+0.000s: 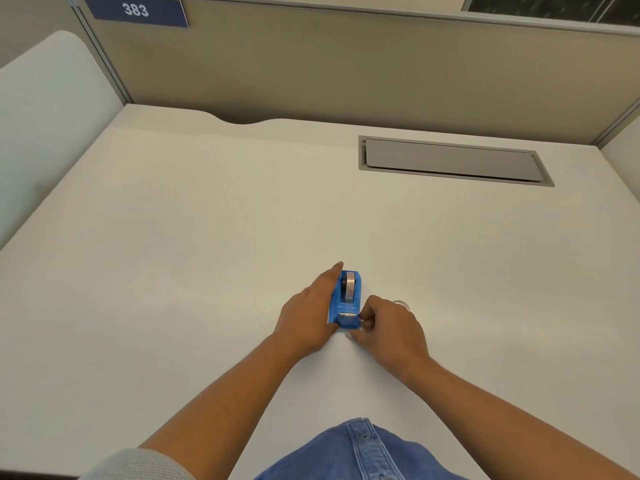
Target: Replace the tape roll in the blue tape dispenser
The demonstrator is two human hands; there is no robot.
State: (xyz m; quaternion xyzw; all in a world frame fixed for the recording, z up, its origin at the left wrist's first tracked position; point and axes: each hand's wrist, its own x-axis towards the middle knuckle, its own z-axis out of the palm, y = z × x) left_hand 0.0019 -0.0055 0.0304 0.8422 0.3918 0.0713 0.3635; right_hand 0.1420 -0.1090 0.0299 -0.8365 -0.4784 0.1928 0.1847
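A small blue tape dispenser stands on the white desk, its cutter end toward me. A tape roll sits upright in its cradle. My left hand lies flat along the dispenser's left side and steadies it, fingers stretched forward. My right hand is curled at the cutter end, thumb and fingers pinched together there, seemingly on the tape's end. Behind my right hand a clear ring, perhaps another tape roll, peeks out, mostly hidden.
A grey cable hatch is set into the desk at the back right. A beige partition with a "383" sign closes the back. A white panel stands at the left.
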